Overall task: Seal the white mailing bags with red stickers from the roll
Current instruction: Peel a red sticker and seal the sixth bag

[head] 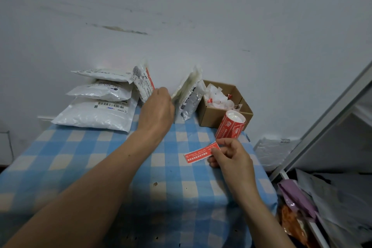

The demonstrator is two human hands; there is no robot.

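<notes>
Near the right edge of the counter [80, 157], which is covered with a blue-and-white checked cloth, the right hand [233, 159] pinches one end of a loose red rectangular sticker [198, 153] between thumb and fingers, over the cloth. Just behind it stands the red sticker roll [231, 126], in front of a brown cardboard box [209, 115] filled with white paper scraps. The left hand [158, 106] reaches to the wall, its back to the camera, at the edge of a white plastic mailing bag [189, 94] leaning upright there. Whether its fingers grip the bag I cannot tell. Left of it another leaning white bag [143, 84] bears a red sticker, beside a stack of three flat white bags [94, 110].
</notes>
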